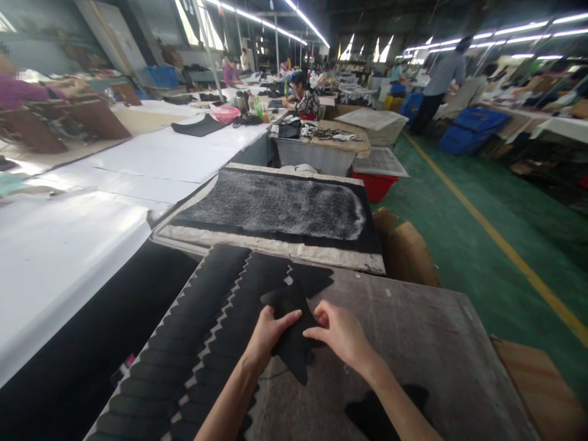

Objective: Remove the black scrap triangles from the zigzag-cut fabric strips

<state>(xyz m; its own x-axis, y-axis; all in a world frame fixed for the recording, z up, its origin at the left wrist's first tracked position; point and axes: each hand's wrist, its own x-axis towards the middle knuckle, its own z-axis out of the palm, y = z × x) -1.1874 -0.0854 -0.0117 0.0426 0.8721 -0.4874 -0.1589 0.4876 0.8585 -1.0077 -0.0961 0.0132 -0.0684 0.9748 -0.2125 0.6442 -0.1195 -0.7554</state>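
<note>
While the far end fades into dimness, we can make out a long workroom [43,33] with a green floor [450,239], strip lights [309,24], blue bins [473,131] and other people [441,79] well apart from us. A broad white surface [82,245] runs along our left. Our own table [413,331] is dull brown and scuffed; just beyond it a board [275,248] bears a black sheet [294,205] with a whitish patch. On the table's left side lie overlapping rows [160,355] of dark cut-outs, pale jagged gaps between them. One loose cut-out [367,413] lies partly hidden by our right forearm [395,386]. Over the table, beside the rows, we hold the piece [293,349], black and pointed. Our left grip [271,331] is clamped on it, thumb on top, fingers hidden beneath; our right grip [342,334] pinches its right edge between thumb and bent forefinger. We judge the step in hand to be working that edge; the next move seems to call for a steady left hold and a light right pinch.
</note>
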